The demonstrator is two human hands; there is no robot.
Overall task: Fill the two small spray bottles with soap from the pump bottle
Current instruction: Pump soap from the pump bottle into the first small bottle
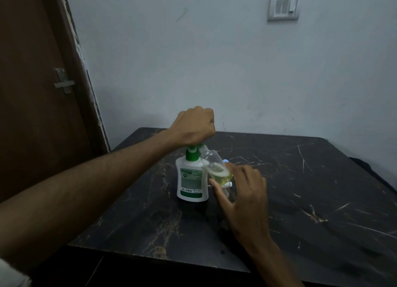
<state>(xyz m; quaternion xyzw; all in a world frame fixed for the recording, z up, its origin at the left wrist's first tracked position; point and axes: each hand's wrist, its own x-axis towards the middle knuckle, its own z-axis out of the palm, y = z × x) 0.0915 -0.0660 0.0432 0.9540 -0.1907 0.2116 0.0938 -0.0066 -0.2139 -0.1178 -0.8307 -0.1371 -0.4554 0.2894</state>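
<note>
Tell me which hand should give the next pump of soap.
Left. The left hand already sits on the pump bottle head, while the right hand holds the tilted spray bottle at the spout.

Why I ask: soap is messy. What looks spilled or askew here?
No spill shows. The small spray bottle, held by the right hand, is tilted, its open neck at the pump bottle's nozzle, deliberately.

Pump head hidden under the closed left hand [194,126], pump bottle [191,179] label print too small to read, small white objects behind the right hand [245,192] mostly covered, worktop [300,200] cut off at right.
</note>
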